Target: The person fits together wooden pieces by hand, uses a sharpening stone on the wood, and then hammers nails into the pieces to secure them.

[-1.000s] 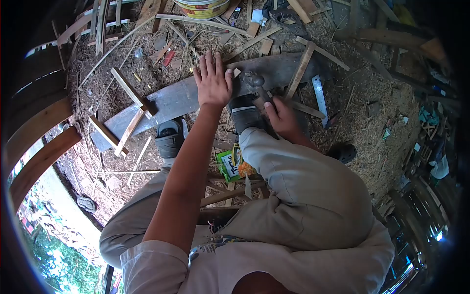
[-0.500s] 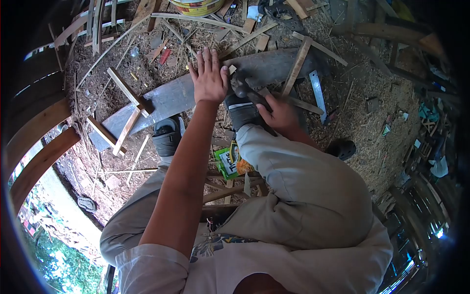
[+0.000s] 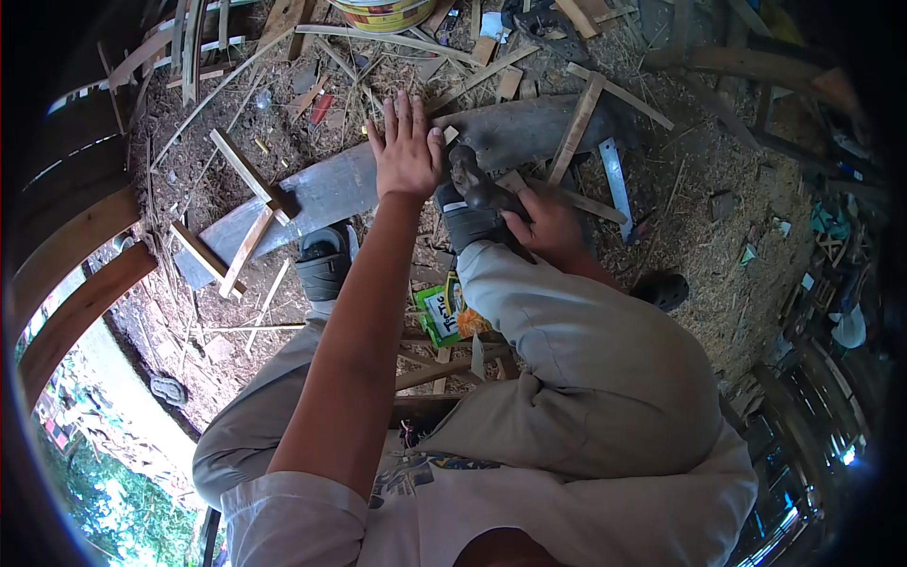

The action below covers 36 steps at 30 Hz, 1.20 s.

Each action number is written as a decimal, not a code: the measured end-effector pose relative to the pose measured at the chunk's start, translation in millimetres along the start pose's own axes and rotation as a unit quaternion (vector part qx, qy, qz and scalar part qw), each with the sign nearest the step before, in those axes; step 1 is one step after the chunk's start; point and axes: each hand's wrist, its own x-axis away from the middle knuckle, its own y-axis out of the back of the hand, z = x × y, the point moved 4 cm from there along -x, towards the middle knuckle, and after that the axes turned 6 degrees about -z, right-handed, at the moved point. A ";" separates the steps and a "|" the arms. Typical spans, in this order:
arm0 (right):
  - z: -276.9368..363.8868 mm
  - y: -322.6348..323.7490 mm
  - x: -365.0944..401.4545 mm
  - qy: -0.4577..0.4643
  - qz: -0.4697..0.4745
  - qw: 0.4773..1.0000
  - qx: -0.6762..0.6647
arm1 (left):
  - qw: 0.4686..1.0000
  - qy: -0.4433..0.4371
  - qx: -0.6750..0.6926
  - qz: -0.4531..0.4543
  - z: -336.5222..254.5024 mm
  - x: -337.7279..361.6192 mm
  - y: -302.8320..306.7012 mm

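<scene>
My left hand (image 3: pixel 409 161) lies flat with its fingers spread on the grey board (image 3: pixel 331 194), holding nothing. A small pale wood piece (image 3: pixel 451 135) is beside its thumb. To its right, my right hand (image 3: pixel 548 225) is wrapped round the handle of a dark hammer (image 3: pixel 480 184), whose head is above my shoe (image 3: pixel 470 222). Joined wood strips (image 3: pixel 248 248) rest across the board's left end. Another strip (image 3: pixel 576 128) crosses its right part, near a metal ruler-like piece (image 3: pixel 614 181).
A yellow bucket (image 3: pixel 385 14) stands at the top. Wood scraps and shavings litter the ground. A green packet (image 3: pixel 438 317) lies between my legs, and a dark clog (image 3: pixel 661 289) sits at the right. Curved-looking planks (image 3: pixel 76 312) are on the left.
The hammer head has risen a little from beside the small wood piece and tilted. My right hand has moved slightly. My left hand stays flat on the board.
</scene>
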 end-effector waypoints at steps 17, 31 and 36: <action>-7.5 -11.3 1.9 -0.073 0.051 0.996 0.004 | 1.000 -0.002 0.017 0.004 -0.5 -0.6 -0.2; -15.6 -5.9 4.0 -0.155 -0.043 0.973 -0.168 | 0.995 -0.026 0.078 -0.062 -3.6 9.1 25.3; -14.2 -9.8 11.4 -0.213 -0.140 0.937 -0.238 | 0.990 -0.098 0.088 -0.046 2.3 27.2 30.9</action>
